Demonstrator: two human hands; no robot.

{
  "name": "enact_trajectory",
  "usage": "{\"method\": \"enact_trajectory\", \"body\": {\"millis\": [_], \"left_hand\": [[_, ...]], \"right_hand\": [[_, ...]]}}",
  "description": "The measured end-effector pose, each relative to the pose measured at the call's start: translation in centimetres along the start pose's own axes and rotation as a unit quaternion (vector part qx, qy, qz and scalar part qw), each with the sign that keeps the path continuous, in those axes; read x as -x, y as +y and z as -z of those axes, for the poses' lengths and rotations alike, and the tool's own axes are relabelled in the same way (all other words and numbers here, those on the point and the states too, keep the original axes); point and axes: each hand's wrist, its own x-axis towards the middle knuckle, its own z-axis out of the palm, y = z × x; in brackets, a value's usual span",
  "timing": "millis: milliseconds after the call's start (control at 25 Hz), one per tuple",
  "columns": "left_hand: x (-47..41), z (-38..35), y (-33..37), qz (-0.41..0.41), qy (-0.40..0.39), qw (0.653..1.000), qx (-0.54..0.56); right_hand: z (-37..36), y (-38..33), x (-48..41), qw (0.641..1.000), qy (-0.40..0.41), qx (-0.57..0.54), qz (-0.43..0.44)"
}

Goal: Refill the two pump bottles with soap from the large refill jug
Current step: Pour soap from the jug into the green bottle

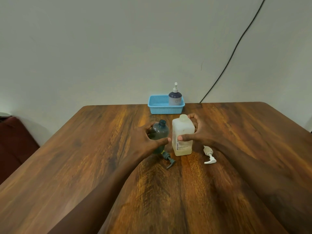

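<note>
Left hand (143,137): wrapped round dark bottle (159,130), just before blue basket (158,107).
Right hand (200,132): clasping white bottle (183,132), beside dark bottle.
Done: dark pump (168,157) and white pump (209,155) off, lying farther from basket.
Left: filling, recapping; refill jug not visible.

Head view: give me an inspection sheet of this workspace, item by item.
Surface: wooden table, no spills seen.
Job's things: dark bottle and white bottle upright, side by side, both uncapped; dark pump and white pump lying on the table; no large jug seen.
Clutter: blue basket at the far edge, holding a third pump bottle.
Hands: left hand grips the dark bottle; right hand grips the white bottle.
Cables: black cable running down the wall behind the table.
Surroundings: plain wall; dark red seat at left.
</note>
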Motion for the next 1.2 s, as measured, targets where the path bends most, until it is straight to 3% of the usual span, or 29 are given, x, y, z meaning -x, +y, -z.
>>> {"method": "enact_trajectory", "body": {"millis": [120, 280, 640, 1200], "left_hand": [[0.3, 0.4, 0.1, -0.006, 0.012, 1.0, -0.016], [0.4, 1.0, 0.1, -0.023, 0.034, 0.999, -0.024], [0.6, 1.2, 0.5, -0.049, 0.05, 0.997, -0.042], [0.6, 1.4, 0.5, -0.07, 0.052, 0.995, -0.042]], "right_hand": [[-1.2, -1.2, 0.3, 0.989, 0.09, 0.094, 0.072], [-1.2, -3.1, 0.5, 0.937, 0.203, 0.23, 0.167], [-1.1, -5.7, 1.2, 0.832, 0.253, 0.393, 0.299], [-0.9, -6.1, 0.2, 0.783, 0.242, 0.486, 0.304]]}}
